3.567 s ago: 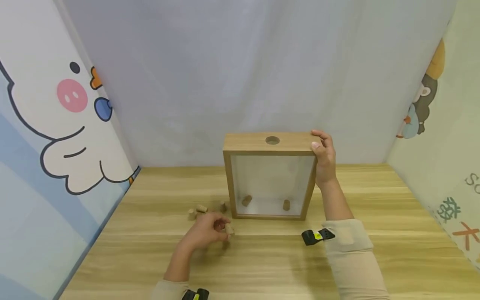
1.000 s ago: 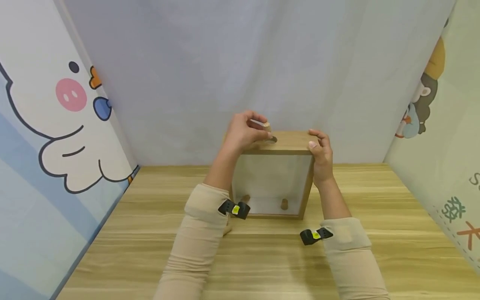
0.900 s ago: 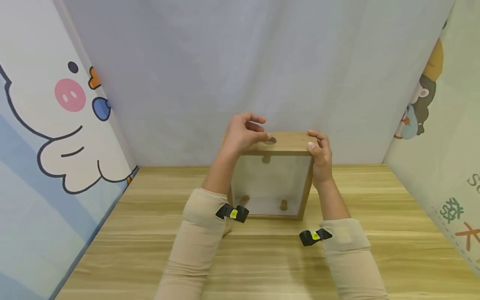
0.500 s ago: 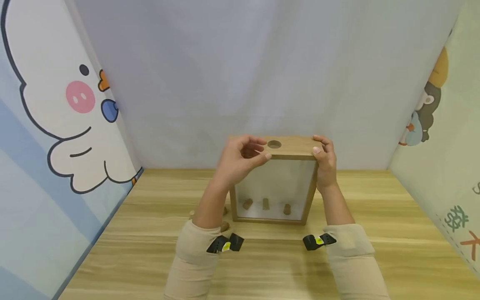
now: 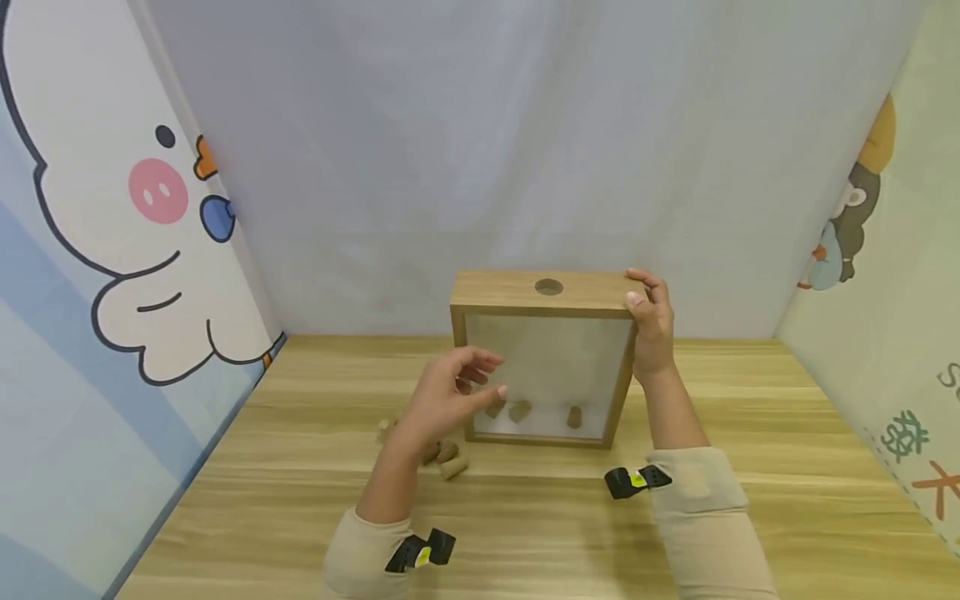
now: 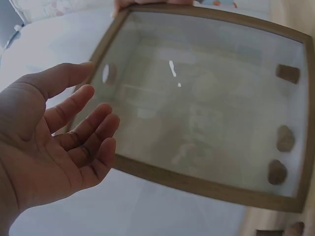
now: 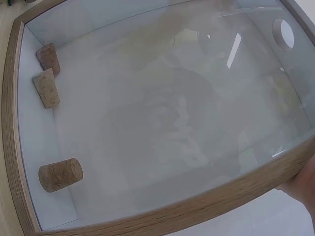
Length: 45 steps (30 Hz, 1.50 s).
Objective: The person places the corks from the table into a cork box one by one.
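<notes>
A wooden shadow box (image 5: 502,290) with a clear front stands upright on the table, a round hole (image 5: 549,287) in its top. Three corks lie on its floor; the right-hand cork (image 5: 574,417) stands apart, and the pair at left shows plainly in the right wrist view, one cork (image 7: 47,88) beside the other. My right hand (image 5: 652,325) grips the box's top right corner, thumb at the front. My left hand (image 5: 442,396) holds nothing, its fingers loosely bent, in front of the box's lower left. Beneath that wrist lie several loose corks (image 5: 453,467).
The wood-grain table (image 5: 540,533) runs back to a pale grey curtain (image 5: 375,167). Cartoon-printed panels stand on both sides, a white duck figure (image 5: 90,217) on the left one. Black straps with cameras (image 5: 420,550) are on both wrists.
My left hand brought a cork to the top hole and let it go; it fell inside and tipped over beside the left one. The hand then came down left. The right hand kept its grip.
</notes>
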### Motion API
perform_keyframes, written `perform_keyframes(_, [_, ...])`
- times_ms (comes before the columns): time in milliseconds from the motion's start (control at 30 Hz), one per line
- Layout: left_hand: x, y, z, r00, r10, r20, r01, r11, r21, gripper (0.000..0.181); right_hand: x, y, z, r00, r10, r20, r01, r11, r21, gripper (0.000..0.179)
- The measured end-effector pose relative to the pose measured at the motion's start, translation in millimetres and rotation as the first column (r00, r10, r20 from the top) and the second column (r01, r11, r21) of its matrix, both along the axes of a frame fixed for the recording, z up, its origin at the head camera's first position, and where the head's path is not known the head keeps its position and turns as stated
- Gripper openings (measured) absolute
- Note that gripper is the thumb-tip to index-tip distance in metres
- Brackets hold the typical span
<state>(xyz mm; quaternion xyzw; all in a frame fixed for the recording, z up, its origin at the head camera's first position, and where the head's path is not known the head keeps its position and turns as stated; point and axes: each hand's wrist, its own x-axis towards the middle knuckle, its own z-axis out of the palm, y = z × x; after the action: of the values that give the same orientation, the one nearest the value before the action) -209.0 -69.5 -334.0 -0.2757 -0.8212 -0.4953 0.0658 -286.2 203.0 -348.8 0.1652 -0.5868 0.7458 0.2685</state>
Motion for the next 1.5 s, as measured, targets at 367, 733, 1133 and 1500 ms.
perform_keyframes(367, [3.1, -21.9, -44.7, 0.991, -0.073, 0.116, 0.085, 0.992, -0.097, 0.03, 3.0, 0.9, -4.3, 1.0, 0.02, 0.015, -0.02, 1.0, -0.011, 0.031])
perform_keyframes(733, [-0.5, -47.6, -74.3, 0.943, -0.126, 0.307, 0.174, 0.975, -0.136, 0.046, 0.4, 1.5, -2.7, 1.0, 0.014, -0.004, -0.014, 1.0, -0.012, 0.031])
perform_keyframes(1133, [-4.0, -60.8, -102.8, 0.951, -0.04, 0.307, 0.115, 0.966, -0.231, 0.043, 0.7, 0.9, -0.7, 0.999, 0.036, -0.013, -0.036, 0.999, -0.031, 0.032])
perform_keyframes(1500, [-4.0, -64.4, -110.9, 0.945, -0.006, 0.327, 0.121, 0.935, -0.334, 0.043, 0.2, 0.8, 0.7, 1.0, 0.023, -0.003, -0.023, 1.0, -0.014, 0.031])
